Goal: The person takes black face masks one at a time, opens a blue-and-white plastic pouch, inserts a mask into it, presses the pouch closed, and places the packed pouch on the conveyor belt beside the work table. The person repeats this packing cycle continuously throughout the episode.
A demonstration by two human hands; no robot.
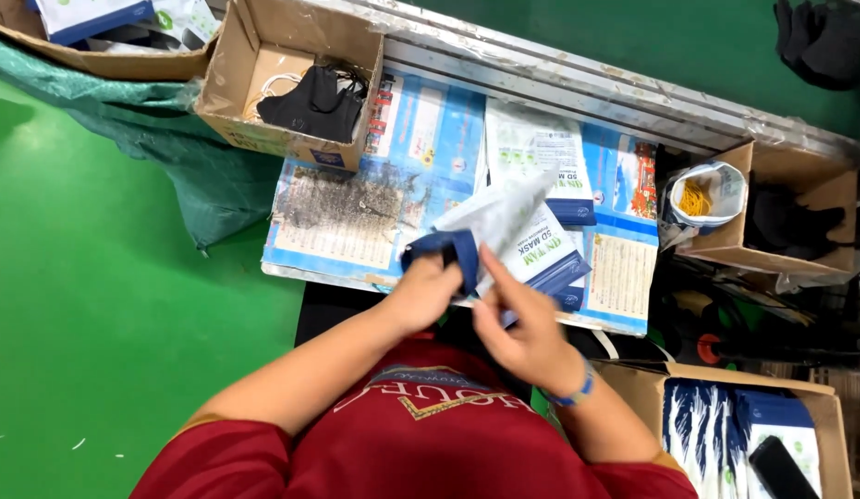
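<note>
The left hand (425, 291) is pinching the dark blue end of a white and blue pouch (490, 226), fingers pressed together. The right hand (522, 328) is touching the pouch lower down with fingers spread. The pouch is being held just above the worktop (356, 222), near the person's chest. It looks thin, light, floppy and a bit slippery, so holding it by the blue edge seems best.

More flat white and blue packets (541, 157) are lying just behind the pouch. A brown box with black masks (310, 102) is sitting behind the pouch, towards the green floor (97, 305). A cup of yellow rubber bands (702, 194) is standing beyond the packets.
</note>
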